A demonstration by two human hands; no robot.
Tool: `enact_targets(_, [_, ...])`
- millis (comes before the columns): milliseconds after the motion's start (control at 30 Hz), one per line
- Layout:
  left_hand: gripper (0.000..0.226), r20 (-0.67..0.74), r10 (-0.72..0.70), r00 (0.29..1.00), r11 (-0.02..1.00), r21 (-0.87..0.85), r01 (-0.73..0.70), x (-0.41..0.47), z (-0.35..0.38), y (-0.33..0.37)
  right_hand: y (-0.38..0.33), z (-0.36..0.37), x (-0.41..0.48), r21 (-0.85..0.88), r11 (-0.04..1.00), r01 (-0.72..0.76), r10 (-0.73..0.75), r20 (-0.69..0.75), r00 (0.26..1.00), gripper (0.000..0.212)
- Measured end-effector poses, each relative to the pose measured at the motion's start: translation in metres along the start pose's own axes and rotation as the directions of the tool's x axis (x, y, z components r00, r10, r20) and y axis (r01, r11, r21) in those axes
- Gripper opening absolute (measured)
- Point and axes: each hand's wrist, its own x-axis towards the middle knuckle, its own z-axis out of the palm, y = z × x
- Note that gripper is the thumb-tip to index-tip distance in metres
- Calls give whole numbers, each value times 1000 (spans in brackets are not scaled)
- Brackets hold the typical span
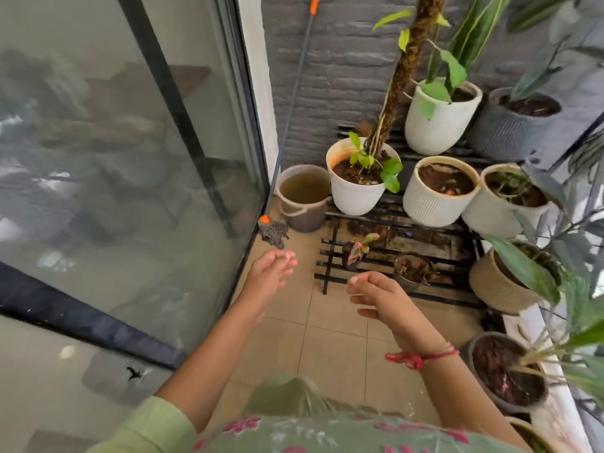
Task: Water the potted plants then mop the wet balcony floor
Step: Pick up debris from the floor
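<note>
Your left hand and right hand hovered empty over the tiles at the centre of the frame, each grip loose with fingers half curled. Above them the bucket, touching a white pot, stood nearly full of murky water, so it would likely be heavy and slosh; take its hanging handle. Left of it the mop leaned in the corner, probably light and stiff; hold it mid-shaft.
</note>
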Motion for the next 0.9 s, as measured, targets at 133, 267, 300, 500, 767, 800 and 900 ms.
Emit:
enact_targets(133, [19,-60,-26,998,999,-49,23,28,-12,0,-24,18,46,-43,999,-15,19,90,996,12])
enact_targets(267, [19,-118,-71,990,994,-89,61,73,-30,6,-51,41,101,-78,997,-23,35,162,986,8])
enact_targets(300, [18,-132,-87,988,991,-114,72,88,-35,8,-58,46,118,-73,997,-28,40,173,984,6])
enact_targets(500, [17,-184,-115,976,981,-175,82,185,-74,34,-114,87,218,-98,994,-54,72,181,981,7])
enact_targets(767, [15,-110,-44,993,998,-47,39,312,-128,94,-197,129,324,-26,998,62,-61,43,997,7])
enact_targets(800, [15,-94,-32,995,999,-21,30,327,-133,104,-205,131,333,-9,998,58,-58,27,998,8])
enact_targets(900, [14,-57,13,998,999,42,-11,368,-145,127,-226,138,364,4,998,61,-61,24,998,13])
